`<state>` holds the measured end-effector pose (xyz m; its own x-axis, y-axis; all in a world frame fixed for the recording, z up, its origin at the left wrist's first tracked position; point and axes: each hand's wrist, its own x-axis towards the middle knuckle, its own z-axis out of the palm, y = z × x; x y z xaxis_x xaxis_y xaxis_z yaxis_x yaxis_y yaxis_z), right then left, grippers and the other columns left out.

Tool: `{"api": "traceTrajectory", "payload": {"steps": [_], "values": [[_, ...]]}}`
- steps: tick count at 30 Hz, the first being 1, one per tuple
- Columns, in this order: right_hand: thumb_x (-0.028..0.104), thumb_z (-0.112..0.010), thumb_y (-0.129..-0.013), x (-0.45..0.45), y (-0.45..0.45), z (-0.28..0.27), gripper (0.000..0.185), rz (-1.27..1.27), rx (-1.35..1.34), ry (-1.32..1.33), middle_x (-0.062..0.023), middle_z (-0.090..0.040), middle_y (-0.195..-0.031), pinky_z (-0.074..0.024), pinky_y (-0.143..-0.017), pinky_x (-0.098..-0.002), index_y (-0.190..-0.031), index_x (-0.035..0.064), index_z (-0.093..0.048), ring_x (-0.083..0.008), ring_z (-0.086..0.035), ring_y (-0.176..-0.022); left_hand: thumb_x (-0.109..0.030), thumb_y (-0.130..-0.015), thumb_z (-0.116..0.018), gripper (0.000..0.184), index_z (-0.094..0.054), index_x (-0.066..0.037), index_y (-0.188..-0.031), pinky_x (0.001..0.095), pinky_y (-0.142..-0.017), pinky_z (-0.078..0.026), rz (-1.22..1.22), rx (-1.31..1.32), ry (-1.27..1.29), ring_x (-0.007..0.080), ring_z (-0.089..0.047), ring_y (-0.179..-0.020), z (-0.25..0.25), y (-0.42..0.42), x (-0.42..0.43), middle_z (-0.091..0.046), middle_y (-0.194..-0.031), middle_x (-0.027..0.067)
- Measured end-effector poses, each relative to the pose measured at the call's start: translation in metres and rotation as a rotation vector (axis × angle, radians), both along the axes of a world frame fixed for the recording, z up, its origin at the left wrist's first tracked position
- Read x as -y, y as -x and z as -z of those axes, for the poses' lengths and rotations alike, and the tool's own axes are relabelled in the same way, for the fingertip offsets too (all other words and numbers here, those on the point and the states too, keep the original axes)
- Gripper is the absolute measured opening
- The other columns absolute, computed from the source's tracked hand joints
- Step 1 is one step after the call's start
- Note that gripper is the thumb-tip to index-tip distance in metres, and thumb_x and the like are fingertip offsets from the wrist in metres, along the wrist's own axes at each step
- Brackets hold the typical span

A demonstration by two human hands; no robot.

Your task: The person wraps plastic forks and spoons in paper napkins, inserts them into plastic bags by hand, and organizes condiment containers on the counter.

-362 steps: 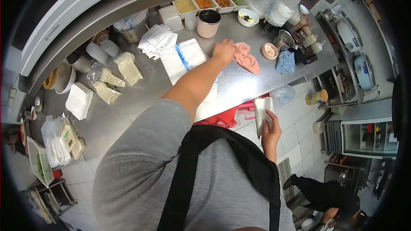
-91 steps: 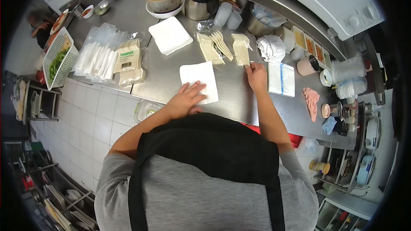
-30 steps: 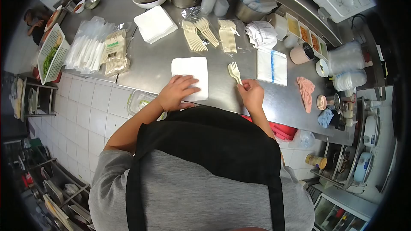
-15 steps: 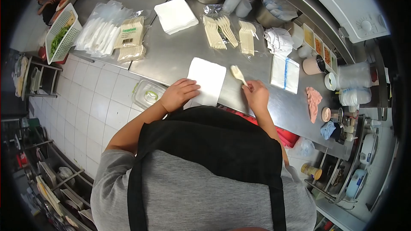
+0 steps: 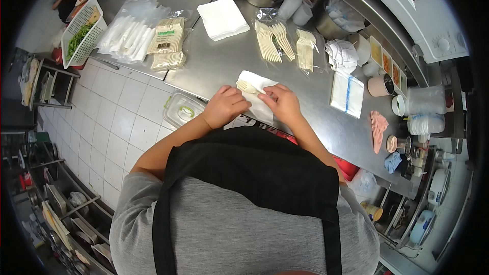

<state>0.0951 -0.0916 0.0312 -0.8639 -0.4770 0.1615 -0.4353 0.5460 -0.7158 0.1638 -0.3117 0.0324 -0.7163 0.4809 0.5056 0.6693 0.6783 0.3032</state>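
Note:
A white paper napkin lies near the front edge of the steel counter. Across its upper part rests a pale cream fork, tines pointing left. My right hand pinches the handle end of the fork over the napkin. At the napkin's left side, my left hand has its fingers curled in on the edge. Beyond the hands sit packs of cream cutlery: forks, spoons and another bundle. A stack of white napkins lies at the back.
Wrapped white rolls and a labelled cutlery pack are to the left. A white basket of greens stands at the far left. Folded white bags, a pink cloth and a pink tub are on the right.
My right hand has moved left with the fork, from the bare counter onto the napkin. My left hand stays at the napkin's left edge, fingers more curled.

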Motion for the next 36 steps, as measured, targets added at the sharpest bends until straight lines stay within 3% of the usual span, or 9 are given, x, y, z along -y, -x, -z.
{"api": "traceTrajectory", "payload": {"steps": [2, 5, 14, 20, 26, 29, 32, 34, 36], "values": [[0.029, -0.076, -0.076, -0.011, 0.003, -0.007, 0.028, -0.034, 0.169, 0.145, -0.0092, -0.065, -0.082, -0.0493, -0.061, -0.0325, -0.090, 0.0057, -0.069, -0.0205, -0.062, -0.067, -0.018, -0.074, -0.070, 0.021, -0.066, -0.011, -0.094, 0.0379, -0.081, -0.042, -0.050, 0.041, -0.038, 0.0241, -0.057, -0.089, -0.002, 0.013, -0.003, -0.062, -0.087, 0.0024], [0.028, -0.075, -0.076, -0.014, 0.005, -0.033, 0.027, -0.116, 0.034, -0.048, -0.0107, -0.065, -0.083, -0.0498, -0.063, -0.0349, -0.088, 0.0047, -0.067, -0.0245, -0.063, -0.070, -0.021, -0.075, -0.072, 0.022, -0.066, -0.011, -0.094, 0.0393, -0.082, -0.041, -0.123, 0.166, -0.075, 0.0253, -0.058, -0.087, 0.001, 0.038, -0.004, -0.065, -0.088, 0.0040], [0.023, -0.074, -0.073, 0.000, 0.036, 0.012, 0.026, 0.139, -0.017, -0.265, -0.0104, -0.064, -0.093, -0.0496, -0.077, -0.0420, -0.092, 0.0076, -0.065, -0.0308, -0.061, -0.093, -0.015, -0.073, -0.074, 0.027, -0.066, -0.013, -0.099, 0.0420, -0.083, -0.043, -0.404, 0.373, -0.077, 0.0304, -0.056, -0.097, 0.019, 0.082, -0.011, -0.061, -0.096, 0.0093], [0.015, -0.070, -0.073, -0.003, 0.034, 0.015, 0.036, 0.016, -0.443, -0.125, -0.0114, -0.060, -0.107, -0.0483, -0.084, -0.0393, -0.108, 0.0100, -0.062, -0.0331, -0.056, -0.101, -0.010, -0.076, -0.071, 0.019, -0.059, -0.008, -0.090, 0.0419, -0.080, -0.045, -0.156, 0.292, -0.043, 0.0336, -0.056, -0.093, 0.021, 0.082, -0.014, -0.058, -0.091, 0.0116], [0.007, -0.064, -0.080, -0.054, 0.007, 0.005, 0.036, -0.066, 0.173, 0.007, -0.0155, -0.065, -0.101, -0.0493, -0.082, -0.0392, -0.115, 0.0068, -0.058, -0.0343, -0.062, -0.094, -0.008, -0.079, -0.068, 0.017, -0.055, -0.007, -0.090, 0.0395, -0.066, -0.048, 0.060, 0.399, -0.261, 0.0323, -0.060, -0.076, 0.017, 0.084, -0.062, -0.060, -0.082, 0.0116], [0.007, -0.061, -0.080, -0.107, -0.021, 0.004, 0.036, 0.256, 0.138, 0.205, -0.0217, -0.065, -0.094, -0.0495, -0.077, -0.0427, -0.116, 0.0064, -0.057, -0.0396, -0.063, -0.088, -0.007, -0.080, -0.068, 0.017, -0.057, -0.008, -0.093, 0.0384, -0.064, -0.050, 0.065, 0.644, -0.341, 0.0318, -0.062, -0.075, -0.004, 0.103, -0.121, -0.062, -0.085, 0.0124], [0.000, -0.060, -0.081, -0.169, -0.055, -0.007, 0.048, 0.548, 0.104, 0.198, -0.0219, -0.065, -0.099, -0.0500, -0.079, -0.0433, -0.127, 0.0128, -0.049, -0.0412, -0.063, -0.092, -0.009, -0.080, -0.067, 0.019, -0.060, -0.009, -0.098, 0.0368, -0.070, -0.049, 0.214, 0.523, -0.342, 0.0313, -0.060, -0.077, -0.004, 0.131, -0.195, -0.061, -0.083, 0.0104], [-0.005, -0.056, -0.082, -0.211, -0.079, -0.005, 0.055, 0.687, 0.039, 0.189, -0.0246, -0.059, -0.115, -0.0471, -0.090, -0.0405, -0.132, 0.0163, -0.045, -0.0427, -0.059, -0.105, -0.012, -0.080, -0.067, 0.015, -0.062, -0.009, -0.094, 0.0372, -0.074, -0.050, 0.402, 0.194, -0.241, 0.0288, -0.061, -0.083, -0.010, 0.152, -0.249, -0.062, -0.086, 0.0071], [-0.008, -0.053, -0.082, -0.244, -0.099, -0.011, 0.056, 0.798, 0.001, 0.155, -0.0232, -0.056, -0.123, -0.0449, -0.095, -0.0393, -0.133, 0.0161, -0.046, -0.0418, -0.056, -0.113, -0.015, -0.081, -0.067, 0.009, -0.065, -0.010, -0.088, 0.0382, -0.075, -0.050, 0.504, 0.105, -0.137, 0.0270, -0.060, -0.089, -0.011, 0.168, -0.308, -0.061, -0.089, 0.0053]]}}
